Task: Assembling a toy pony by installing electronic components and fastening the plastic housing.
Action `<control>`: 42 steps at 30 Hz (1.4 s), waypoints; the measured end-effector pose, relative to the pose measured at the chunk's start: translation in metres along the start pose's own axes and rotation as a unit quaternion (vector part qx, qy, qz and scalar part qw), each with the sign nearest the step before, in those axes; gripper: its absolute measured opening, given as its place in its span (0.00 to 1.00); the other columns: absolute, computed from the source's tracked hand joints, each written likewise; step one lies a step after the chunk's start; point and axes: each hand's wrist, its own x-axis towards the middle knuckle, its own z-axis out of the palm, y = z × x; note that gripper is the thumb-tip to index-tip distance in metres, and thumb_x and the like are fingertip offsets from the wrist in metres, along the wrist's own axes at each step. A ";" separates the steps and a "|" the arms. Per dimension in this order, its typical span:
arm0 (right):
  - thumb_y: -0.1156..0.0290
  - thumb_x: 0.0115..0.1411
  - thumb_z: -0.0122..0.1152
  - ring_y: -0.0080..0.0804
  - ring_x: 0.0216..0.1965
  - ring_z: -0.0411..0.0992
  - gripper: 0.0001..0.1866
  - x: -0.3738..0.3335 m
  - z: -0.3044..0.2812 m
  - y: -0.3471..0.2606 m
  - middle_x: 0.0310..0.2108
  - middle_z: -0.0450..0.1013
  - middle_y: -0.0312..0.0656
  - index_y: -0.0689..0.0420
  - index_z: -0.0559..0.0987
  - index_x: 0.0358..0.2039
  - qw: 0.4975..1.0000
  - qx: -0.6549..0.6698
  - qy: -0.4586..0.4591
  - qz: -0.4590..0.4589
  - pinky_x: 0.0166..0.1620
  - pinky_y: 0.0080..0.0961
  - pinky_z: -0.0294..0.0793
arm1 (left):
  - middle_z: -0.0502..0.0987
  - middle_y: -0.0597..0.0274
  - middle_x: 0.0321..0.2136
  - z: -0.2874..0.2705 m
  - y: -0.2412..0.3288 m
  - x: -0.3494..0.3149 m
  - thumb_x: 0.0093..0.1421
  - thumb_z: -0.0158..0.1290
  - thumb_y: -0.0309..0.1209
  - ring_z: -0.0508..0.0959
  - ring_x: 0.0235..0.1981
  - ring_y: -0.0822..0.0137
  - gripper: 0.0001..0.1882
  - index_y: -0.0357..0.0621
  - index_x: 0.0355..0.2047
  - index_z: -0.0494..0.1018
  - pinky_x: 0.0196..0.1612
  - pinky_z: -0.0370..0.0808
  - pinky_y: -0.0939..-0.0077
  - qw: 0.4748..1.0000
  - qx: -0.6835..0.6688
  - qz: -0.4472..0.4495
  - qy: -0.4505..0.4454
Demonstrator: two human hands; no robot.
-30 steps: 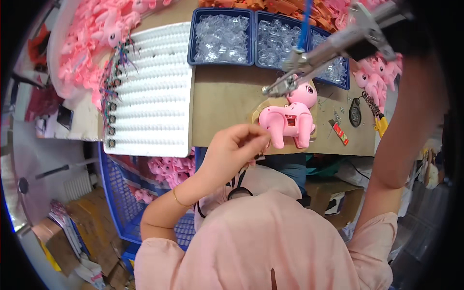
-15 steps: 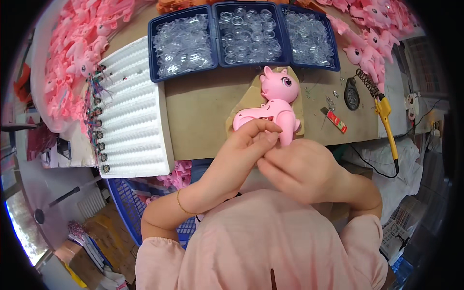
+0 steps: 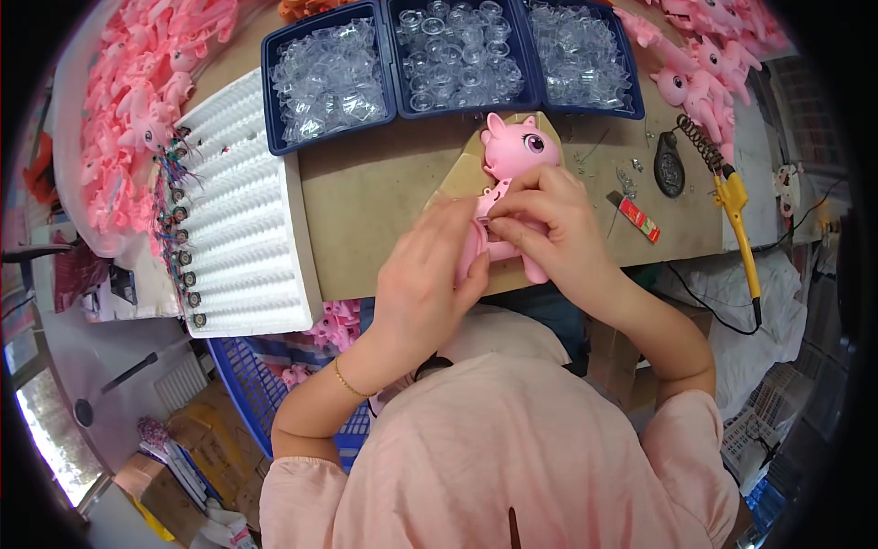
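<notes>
A pink plastic toy pony [image 3: 518, 151] lies at the near edge of the bench on a tan block [image 3: 455, 180], its head pointing away from me. My left hand [image 3: 421, 270] wraps around its hind part, fingers over the top and thumb on the near side. With thumb and fingertips pinched together, my right hand [image 3: 560, 229] works at the pony's flank. Whatever sits between those fingertips is too small and covered to make out. Both hands hide much of the body, while one leg shows below my right hand.
Blue trays [image 3: 399, 108] of clear plastic parts stand behind the pony. A white foam rack [image 3: 247, 210] with wired parts is left. On the right lie loose metal bits [image 3: 627, 183], a red-labelled blade [image 3: 637, 220], a black oval object [image 3: 669, 165] and a yellow soldering iron [image 3: 734, 203].
My hands were together in front of the pony's body. They have moved forward onto it, the left gripping the hind part and the right pinching at the flank. The pony has tilted slightly.
</notes>
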 end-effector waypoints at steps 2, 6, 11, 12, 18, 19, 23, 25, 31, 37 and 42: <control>0.72 0.46 0.64 0.35 0.35 0.67 0.10 0.002 -0.002 -0.003 0.30 0.68 0.37 0.58 0.78 0.31 0.993 -0.096 0.045 -0.051 0.42 0.30 0.61 | 0.72 0.50 0.44 -0.002 0.000 0.003 0.49 0.56 0.25 0.74 0.43 0.55 0.19 0.35 0.43 0.71 0.43 0.73 0.69 0.999 0.027 0.037 -0.014; 0.68 0.41 0.66 0.36 0.34 0.66 0.16 -0.005 -0.009 -0.015 0.30 0.67 0.38 0.60 0.76 0.31 0.968 -0.218 -0.007 -0.124 0.39 0.31 0.62 | 0.73 0.49 0.44 -0.003 0.002 0.006 0.48 0.53 0.25 0.74 0.45 0.55 0.19 0.31 0.42 0.72 0.44 0.73 0.71 0.984 0.131 0.109 -0.051; 0.71 0.40 0.58 0.37 0.33 0.65 0.14 -0.012 -0.006 -0.026 0.29 0.66 0.41 0.66 0.75 0.28 0.920 -0.320 -0.089 -0.208 0.36 0.30 0.65 | 0.73 0.45 0.45 -0.004 0.010 0.002 0.48 0.47 0.28 0.73 0.48 0.55 0.22 0.27 0.43 0.72 0.45 0.73 0.71 0.956 0.231 0.156 -0.098; 0.72 0.41 0.54 0.37 0.33 0.64 0.13 -0.009 -0.009 -0.031 0.28 0.65 0.42 0.66 0.76 0.28 0.902 -0.344 -0.118 -0.232 0.37 0.30 0.65 | 0.73 0.45 0.45 -0.008 0.012 0.004 0.49 0.47 0.28 0.73 0.48 0.55 0.21 0.27 0.43 0.72 0.46 0.73 0.71 0.952 0.233 0.163 -0.117; 0.68 0.48 0.57 0.36 0.34 0.67 0.10 0.015 -0.031 -0.008 0.29 0.69 0.42 0.61 0.78 0.28 0.935 -0.235 -0.160 -0.214 0.39 0.31 0.67 | 0.71 0.43 0.47 -0.012 0.012 0.006 0.48 0.49 0.28 0.71 0.50 0.54 0.23 0.27 0.45 0.70 0.49 0.71 0.69 0.932 0.280 0.170 -0.157; 0.67 0.51 0.57 0.38 0.33 0.70 0.10 0.017 -0.040 0.012 0.27 0.70 0.43 0.59 0.79 0.31 0.983 -0.056 -0.162 -0.059 0.37 0.32 0.68 | 0.71 0.43 0.47 -0.011 0.010 0.009 0.48 0.49 0.28 0.71 0.50 0.54 0.23 0.27 0.45 0.70 0.49 0.71 0.69 0.932 0.281 0.171 -0.153; 0.67 0.51 0.59 0.41 0.31 0.74 0.12 0.069 -0.069 0.046 0.27 0.74 0.47 0.61 0.79 0.32 0.982 -0.137 0.111 0.061 0.36 0.31 0.72 | 0.69 0.46 0.48 -0.017 0.019 0.027 0.45 0.57 0.29 0.71 0.49 0.53 0.32 0.32 0.52 0.63 0.46 0.71 0.69 0.965 0.145 0.088 -0.198; 0.67 0.50 0.60 0.41 0.32 0.74 0.12 0.090 -0.068 0.072 0.28 0.75 0.48 0.61 0.79 0.32 0.964 -0.217 0.147 0.033 0.37 0.31 0.72 | 0.70 0.46 0.47 -0.015 0.025 0.040 0.45 0.58 0.29 0.71 0.47 0.53 0.33 0.34 0.53 0.62 0.46 0.70 0.69 0.957 0.132 0.088 -0.242; 0.68 0.46 0.63 0.38 0.30 0.74 0.11 0.104 -0.071 0.108 0.26 0.74 0.47 0.62 0.78 0.29 0.985 -0.139 -0.012 0.106 0.35 0.30 0.71 | 0.73 0.49 0.42 -0.042 0.013 0.046 0.47 0.54 0.26 0.77 0.38 0.55 0.29 0.33 0.51 0.63 0.42 0.74 0.68 0.962 -0.047 -0.082 -0.255; 0.69 0.51 0.59 0.31 0.26 0.71 0.12 0.099 -0.072 0.099 0.25 0.74 0.43 0.64 0.77 0.34 0.978 -0.181 0.008 0.103 0.32 0.27 0.70 | 0.68 0.55 0.49 -0.040 -0.020 0.004 0.48 0.57 0.25 0.71 0.50 0.62 0.35 0.42 0.57 0.57 0.49 0.73 0.70 0.523 -0.786 -0.317 -0.096; 0.71 0.55 0.57 0.22 0.26 0.71 0.12 0.081 -0.078 0.076 0.28 0.74 0.40 0.63 0.76 0.38 0.985 -0.003 0.137 0.104 0.31 0.20 0.70 | 0.66 0.57 0.52 -0.020 -0.016 -0.020 0.49 0.60 0.51 0.69 0.52 0.64 0.43 0.44 0.58 0.56 0.51 0.72 0.71 0.502 -0.789 -0.325 -0.138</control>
